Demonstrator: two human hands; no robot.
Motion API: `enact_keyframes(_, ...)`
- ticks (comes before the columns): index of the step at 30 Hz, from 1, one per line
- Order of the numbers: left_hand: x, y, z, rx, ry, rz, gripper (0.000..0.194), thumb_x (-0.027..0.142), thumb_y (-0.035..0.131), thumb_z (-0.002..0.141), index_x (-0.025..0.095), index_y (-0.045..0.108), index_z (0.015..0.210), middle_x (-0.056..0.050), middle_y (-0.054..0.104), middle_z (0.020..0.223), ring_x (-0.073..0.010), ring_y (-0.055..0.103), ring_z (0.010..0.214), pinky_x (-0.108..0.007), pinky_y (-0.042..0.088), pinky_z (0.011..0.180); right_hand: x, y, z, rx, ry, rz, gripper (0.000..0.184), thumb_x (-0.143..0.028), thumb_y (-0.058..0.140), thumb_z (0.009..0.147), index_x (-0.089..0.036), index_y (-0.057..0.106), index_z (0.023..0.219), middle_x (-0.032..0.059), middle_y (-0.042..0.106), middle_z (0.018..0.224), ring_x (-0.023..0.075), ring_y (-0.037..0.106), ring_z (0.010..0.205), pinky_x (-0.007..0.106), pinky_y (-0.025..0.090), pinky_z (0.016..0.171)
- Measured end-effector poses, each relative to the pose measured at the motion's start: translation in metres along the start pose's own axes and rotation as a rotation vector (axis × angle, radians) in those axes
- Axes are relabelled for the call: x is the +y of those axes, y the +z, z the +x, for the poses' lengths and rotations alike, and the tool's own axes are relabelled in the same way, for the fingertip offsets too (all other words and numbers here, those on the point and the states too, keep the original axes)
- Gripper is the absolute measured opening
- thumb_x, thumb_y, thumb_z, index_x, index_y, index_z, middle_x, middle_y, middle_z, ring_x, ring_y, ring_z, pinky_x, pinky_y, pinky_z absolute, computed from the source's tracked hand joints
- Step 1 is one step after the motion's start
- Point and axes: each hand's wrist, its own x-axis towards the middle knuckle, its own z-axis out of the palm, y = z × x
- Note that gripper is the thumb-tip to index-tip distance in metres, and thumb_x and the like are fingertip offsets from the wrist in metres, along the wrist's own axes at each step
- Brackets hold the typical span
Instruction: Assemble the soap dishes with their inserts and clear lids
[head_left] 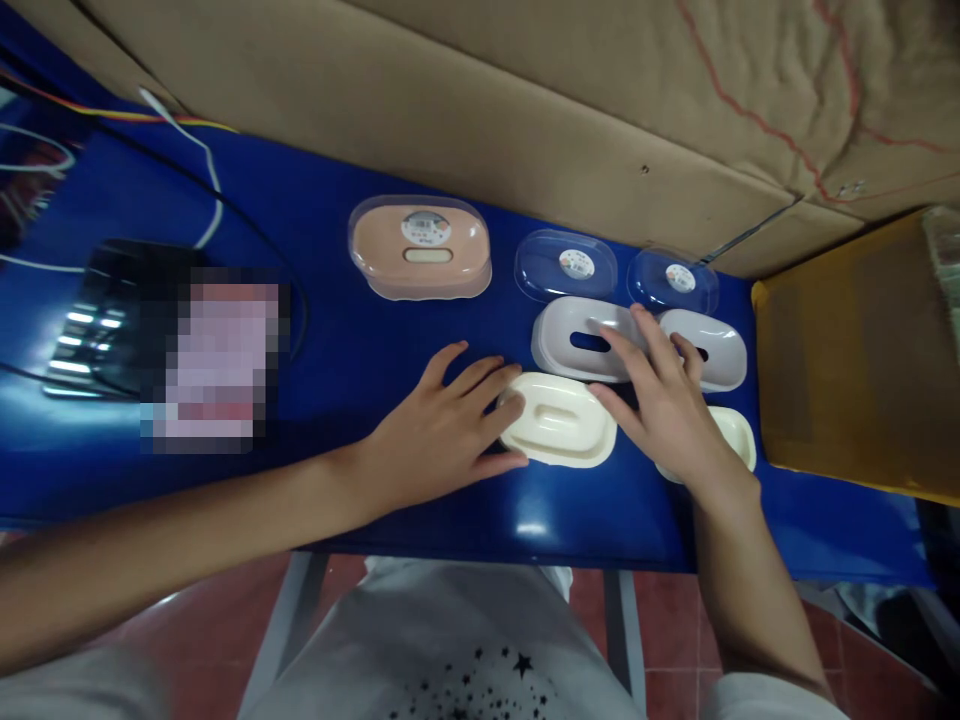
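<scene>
My left hand (pixel 442 430) has its fingers spread, with several fingertips at the left edge of a cream oval tray (pixel 559 425) that has a raised middle. My right hand (pixel 667 400) is open over the right end of a pale lavender oval piece (pixel 559 340) with a slot. Its thumb comes close to the cream tray's upper right corner. A second lavender slotted piece (pixel 724 350) lies beyond that hand, partly covered by its fingers. Another cream tray (pixel 735 435) is mostly hidden behind the right hand and wrist.
Two clear lids with round stickers, one lid (pixel 536 265) left of the other lid (pixel 649 280), lie at the back. A peach box (pixel 375 250) under a clear cover stands left of them. A cardboard box (pixel 847 370) borders the right; a black device (pixel 120 330) and cables are left.
</scene>
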Motion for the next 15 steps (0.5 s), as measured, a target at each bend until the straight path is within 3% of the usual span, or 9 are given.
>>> enact_keyframes(7, -0.017, 0.004, -0.01, 0.024, 0.028, -0.094, 0.047, 0.048, 0.077, 0.1, 0.011, 0.07, 0.129, -0.025, 0.066, 0.151, -0.0401, 0.066, 0.136, -0.067, 0.045, 0.121, 0.008, 0.005, 0.003, -0.002, 0.01, 0.025, 0.068, -0.045, 0.059, 0.11, -0.03, 0.034, 0.171, 0.0229, 0.031, 0.179, 0.0402, 0.034, 0.165, 0.067, 0.029, 0.128)
enact_keyframes(15, -0.017, 0.002, -0.014, 0.002, -0.004, -0.115, 0.046, 0.049, 0.071, 0.104, 0.013, 0.069, 0.132, -0.022, 0.065, 0.153, -0.0384, 0.065, 0.138, -0.068, 0.044, 0.122, 0.011, 0.006, 0.003, 0.02, -0.025, -0.056, 0.065, -0.044, 0.063, 0.109, -0.028, 0.04, 0.168, 0.0231, 0.045, 0.171, 0.0426, 0.048, 0.156, 0.063, 0.038, 0.121)
